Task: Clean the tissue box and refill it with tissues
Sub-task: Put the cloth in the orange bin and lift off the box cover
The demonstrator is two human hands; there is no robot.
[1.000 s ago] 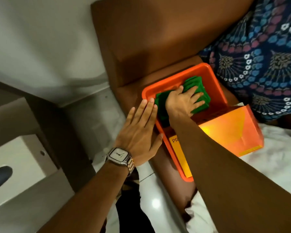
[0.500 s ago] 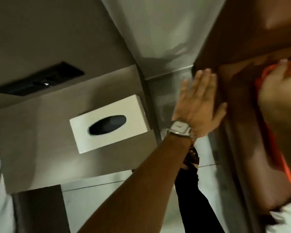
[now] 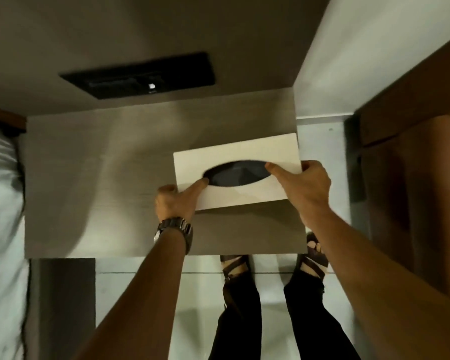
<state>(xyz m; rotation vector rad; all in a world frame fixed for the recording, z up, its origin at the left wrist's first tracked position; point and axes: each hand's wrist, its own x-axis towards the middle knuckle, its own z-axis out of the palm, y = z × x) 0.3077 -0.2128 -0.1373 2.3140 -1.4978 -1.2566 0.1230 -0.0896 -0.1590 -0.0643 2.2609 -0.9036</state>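
I see both hands on the box, which a half second ago sat untouched on the table while the left hand hung open beside the brown seat and the right hand lay on the orange bin. That bin is out of view now; only the brown panel shows at the right edge.

Current state:

1. The box is white with a dark oval slot on its top face. It sits at the right part of the table, its right end at the table's right edge. I cannot tell whether it rests on the surface or is lifted.
2. The left hand grips the near left corner, thumb laid on the top face with its tip at the left end of the slot. A watch is on this wrist.
3. The right hand grips the right end, thumb on the top face touching the right end of the slot, fingers wrapped past the edge.
4. A black wall panel is on the wall beyond the table, as before.
5. White bedding lies to the left. Two sandalled feet stand on the floor at the near side.
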